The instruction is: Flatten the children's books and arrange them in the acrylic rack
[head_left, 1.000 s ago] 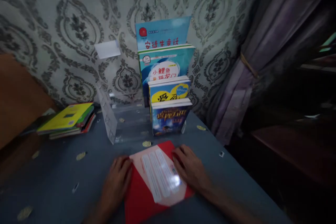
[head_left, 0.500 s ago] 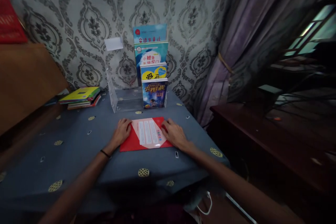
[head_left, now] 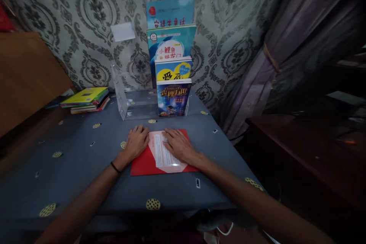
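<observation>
A red book [head_left: 143,164] with a pale pink panel of text lies flat on the table in front of me. My left hand [head_left: 137,142] rests over its left edge, fingers stretched forward. Across the upper right part of the cover lies my right hand [head_left: 179,145], its fingers spread flat and hiding some of the print. Just behind the book stands a clear acrylic rack [head_left: 120,99]. Its right side holds several upright books in steps, with a dark blue one [head_left: 173,99] in front and a tall light blue one [head_left: 171,10] at the back.
A stack of books [head_left: 85,101] with a yellow-green cover on top lies at the back left, near a brown box [head_left: 28,76]. The table [head_left: 94,167] has a blue patterned cloth. A tied curtain [head_left: 248,95] and dark red furniture [head_left: 300,152] stand on the right.
My right hand has slid left from the red book's right edge onto its cover. The left hand now reaches a little further over the left edge. The view has shifted closer.
</observation>
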The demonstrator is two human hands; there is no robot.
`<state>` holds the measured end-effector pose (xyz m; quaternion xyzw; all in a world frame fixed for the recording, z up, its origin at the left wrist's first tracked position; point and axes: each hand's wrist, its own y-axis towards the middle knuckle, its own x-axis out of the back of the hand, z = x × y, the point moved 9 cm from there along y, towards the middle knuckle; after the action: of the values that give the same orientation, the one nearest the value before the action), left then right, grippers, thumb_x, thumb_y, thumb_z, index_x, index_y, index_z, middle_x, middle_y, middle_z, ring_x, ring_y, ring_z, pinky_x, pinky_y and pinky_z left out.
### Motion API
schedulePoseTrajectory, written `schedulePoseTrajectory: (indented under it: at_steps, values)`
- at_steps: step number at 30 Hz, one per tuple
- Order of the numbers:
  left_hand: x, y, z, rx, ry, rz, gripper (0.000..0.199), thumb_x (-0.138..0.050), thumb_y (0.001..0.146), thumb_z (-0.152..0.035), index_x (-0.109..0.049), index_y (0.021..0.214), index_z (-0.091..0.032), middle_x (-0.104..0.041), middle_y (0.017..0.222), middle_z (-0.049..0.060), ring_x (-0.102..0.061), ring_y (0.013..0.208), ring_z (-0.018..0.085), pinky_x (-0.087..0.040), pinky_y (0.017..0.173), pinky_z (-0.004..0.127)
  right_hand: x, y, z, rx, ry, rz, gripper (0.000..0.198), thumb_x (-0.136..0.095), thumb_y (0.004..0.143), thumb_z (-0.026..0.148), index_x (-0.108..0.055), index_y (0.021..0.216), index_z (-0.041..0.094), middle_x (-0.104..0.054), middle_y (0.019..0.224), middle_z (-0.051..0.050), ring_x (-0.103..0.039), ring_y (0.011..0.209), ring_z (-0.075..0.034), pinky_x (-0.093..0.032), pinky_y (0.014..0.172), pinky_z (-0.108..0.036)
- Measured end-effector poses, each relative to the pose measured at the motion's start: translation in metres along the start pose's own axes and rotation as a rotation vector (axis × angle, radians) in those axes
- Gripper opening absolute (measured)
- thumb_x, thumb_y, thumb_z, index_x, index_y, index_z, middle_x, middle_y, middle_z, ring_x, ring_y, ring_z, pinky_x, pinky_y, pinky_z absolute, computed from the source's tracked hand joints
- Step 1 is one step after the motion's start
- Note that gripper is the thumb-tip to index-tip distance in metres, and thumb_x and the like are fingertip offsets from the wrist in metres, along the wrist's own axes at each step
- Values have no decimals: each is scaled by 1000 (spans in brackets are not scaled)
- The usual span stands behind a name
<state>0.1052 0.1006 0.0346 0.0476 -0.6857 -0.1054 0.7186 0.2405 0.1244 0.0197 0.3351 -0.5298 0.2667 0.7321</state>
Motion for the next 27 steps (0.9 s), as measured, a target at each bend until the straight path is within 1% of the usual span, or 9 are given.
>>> schedulePoseTrajectory:
  at_steps: [4, 9, 13, 17, 21, 24, 27]
  values:
    - [-3, 2, 3, -17, -11, -21, 28, -41, 103, -26, -67, 106, -19, -62, 104, 10, -56, 96, 25, -45, 83, 37, -4, 2, -3, -7, -1, 3, 43, -46, 102, 27, -56, 140, 11, -55, 149, -19, -49, 140, -28, -36, 119, -49]
    - [-5, 2, 2, -45, -4, -11, 30, -41, 102, -25, -68, 112, -18, -62, 102, 11, -56, 93, 27, -45, 81, 40, -8, 3, -3, 24, 7, 3, 45, -44, 102, 26, -54, 143, 11, -52, 151, -19, -45, 144, -29, -36, 120, -51]
    - [-7, 3, 3, -57, -18, -16, 32, -40, 103, -27, -69, 114, -19, -62, 101, 11, -55, 92, 26, -46, 79, 39, -6, -8, -17, 35, 30, 22, 48, -46, 102, 28, -52, 146, 9, -50, 153, -18, -43, 146, -27, -37, 120, -48]
    - [-12, 3, 8, -57, -71, -13, 32, -40, 103, -29, -69, 112, -19, -60, 99, 10, -54, 90, 25, -46, 80, 39, 4, -21, -41, -45, 13, -53, 47, -44, 101, 27, -54, 145, 13, -54, 150, -17, -48, 142, -27, -38, 119, -51]
    - [-14, 3, 10, -44, -62, -1, 31, -41, 103, -30, -69, 114, -21, -60, 99, 10, -54, 91, 26, -46, 79, 39, 10, -22, -52, -114, -37, -104, 42, -43, 100, 25, -62, 136, 14, -63, 141, -16, -58, 132, -28, -38, 117, -52]
    - [-10, 3, 1, -69, -5, 6, 33, -40, 102, -23, -64, 124, -19, -63, 107, 12, -55, 97, 28, -46, 82, 42, 11, -19, -53, -140, -53, -99, 41, -42, 100, 24, -65, 132, 11, -66, 137, -17, -61, 127, -28, -41, 112, -51]
    - [-6, 2, -25, -166, -65, 18, 35, -38, 102, -17, -59, 130, -17, -63, 120, 14, -56, 108, 29, -47, 89, 45, 12, -18, -51, -139, -54, -103, 41, -40, 100, 24, -66, 131, 14, -66, 136, -16, -60, 125, -29, -43, 106, -51]
